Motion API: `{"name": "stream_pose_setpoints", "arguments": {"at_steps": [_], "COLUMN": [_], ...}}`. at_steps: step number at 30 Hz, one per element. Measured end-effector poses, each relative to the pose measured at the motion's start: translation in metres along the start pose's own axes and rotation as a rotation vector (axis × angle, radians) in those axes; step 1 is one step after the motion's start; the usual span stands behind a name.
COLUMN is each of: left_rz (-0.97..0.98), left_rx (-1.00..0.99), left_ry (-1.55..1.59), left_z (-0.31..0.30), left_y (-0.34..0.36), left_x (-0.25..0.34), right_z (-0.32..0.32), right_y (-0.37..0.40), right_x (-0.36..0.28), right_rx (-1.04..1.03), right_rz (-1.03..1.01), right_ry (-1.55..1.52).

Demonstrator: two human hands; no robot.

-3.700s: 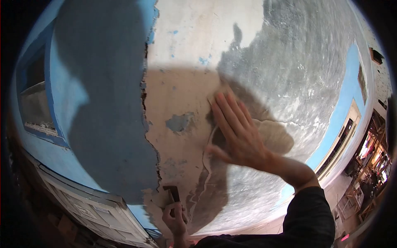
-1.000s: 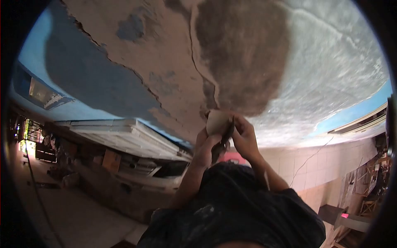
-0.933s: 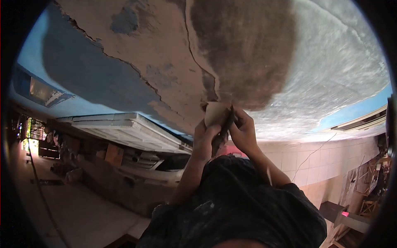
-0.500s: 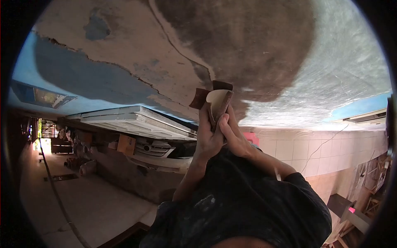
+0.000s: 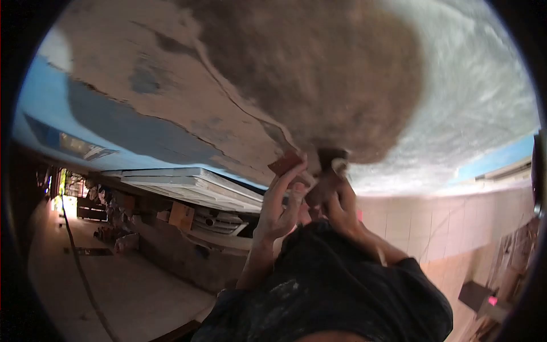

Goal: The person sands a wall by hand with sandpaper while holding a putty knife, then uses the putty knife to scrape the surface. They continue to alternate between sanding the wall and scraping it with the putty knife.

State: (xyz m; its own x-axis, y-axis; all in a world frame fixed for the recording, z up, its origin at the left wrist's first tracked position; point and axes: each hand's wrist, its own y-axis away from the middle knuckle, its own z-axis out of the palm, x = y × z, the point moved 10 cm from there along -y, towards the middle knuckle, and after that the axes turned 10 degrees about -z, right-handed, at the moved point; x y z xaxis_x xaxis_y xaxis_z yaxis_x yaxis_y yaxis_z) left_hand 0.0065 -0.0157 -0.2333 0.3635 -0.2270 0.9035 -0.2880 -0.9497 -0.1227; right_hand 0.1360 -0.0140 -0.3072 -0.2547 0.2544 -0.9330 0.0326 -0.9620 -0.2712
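A reddish-brown piece of sheet (image 5: 285,163), like sandpaper, is between the fingers of my left hand (image 5: 277,211). Just to the right, my right hand (image 5: 342,208) grips a folded brown sheet (image 5: 323,187), blurred by motion, with a darker flap at its upper end. The hands are slightly apart in front of my dark shirt. Beyond them spreads a wall surface (image 5: 319,74) with a large brown-grey patch, a crack-like ridge and peeling edges beside blue paint.
White slatted panels (image 5: 194,185) lie to the left, above a vehicle's front grille (image 5: 219,221) and a cardboard box (image 5: 180,216). Pale tiles (image 5: 410,222) cover the area at right. A long dark line (image 5: 80,262) crosses the floor at lower left.
My hands, pressed together around the folded sheets before, have moved apart, one piece now on each side. The view has shifted, so the wall patch and panels appear slightly lower.
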Motion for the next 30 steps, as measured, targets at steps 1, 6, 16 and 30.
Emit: {"name": "stream_pose_setpoints", "arguments": {"at_steps": [1, 6, 16, 30], "left_rz": [-0.01, 0.024, 0.724, 0.505], "left_rx": [0.145, 0.693, 1.038, 1.056], "left_ry": [-0.072, 0.023, -0.728, -1.023], "left_z": [-0.019, -0.106, -0.14, -0.1], "left_y": [-0.002, 0.015, -0.027, -0.071], "left_x": [0.01, 0.065, 0.251, 0.221], "right_z": [-0.009, -0.041, -0.154, -0.237], "right_y": [0.003, -0.005, -0.016, -0.018], "right_x": [0.007, -0.017, -0.067, -0.038], "right_rx": [0.004, -0.036, 0.255, 0.34], "right_rz": [-0.089, -0.032, -0.343, -0.513], "right_ry": [0.024, -0.062, -0.146, -0.145]}}
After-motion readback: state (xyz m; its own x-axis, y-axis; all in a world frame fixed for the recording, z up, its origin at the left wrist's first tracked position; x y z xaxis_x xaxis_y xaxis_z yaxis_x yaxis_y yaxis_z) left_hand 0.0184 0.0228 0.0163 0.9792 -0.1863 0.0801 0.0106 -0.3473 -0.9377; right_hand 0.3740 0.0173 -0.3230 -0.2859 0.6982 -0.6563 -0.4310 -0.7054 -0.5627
